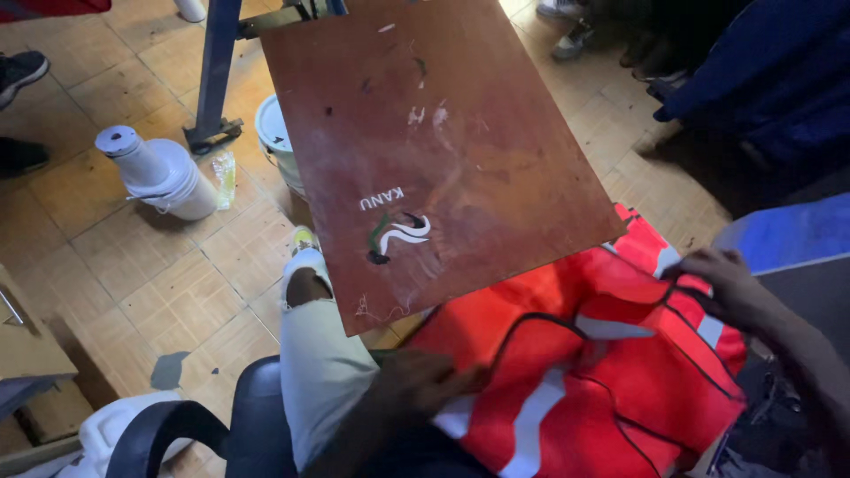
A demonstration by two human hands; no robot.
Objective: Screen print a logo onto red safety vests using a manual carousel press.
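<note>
Nearest, across the seated person's lap, lies the bright orange cloth vest with grey reflective bands and dark piping (611, 372), bunched and folded, its long axis running from the lower left up toward the upper right. Its upper end tucks just under the near edge of the worn reddish-brown wooden board (434, 150), which serves as the landmark here.

The left hand (425, 381) rests flat on the vest's lower left part, just below the board's near corner, fingers spread on the cloth and not closed round anything. The right hand (722, 283) sits at the vest's upper right end, right of the board's near edge, fingers curled and pinching a fold of the fabric at the dark piping.

Left of the vest, the person's knee in torn white trousers (314, 345) juts out under the board's near left corner, with the dark curved arm of a chair (168, 434) lower still.

The board tilts away from the lap and covers much of the floor beyond. Left of it stand a white plastic bucket (276, 142), partly hidden behind its edge, a white lidded plastic jug (159, 173), and a blue metal stand leg (215, 75). Beyond the board's far right corner, other people's shoes (571, 35) rest on the tan tiled floor (159, 274).
</note>
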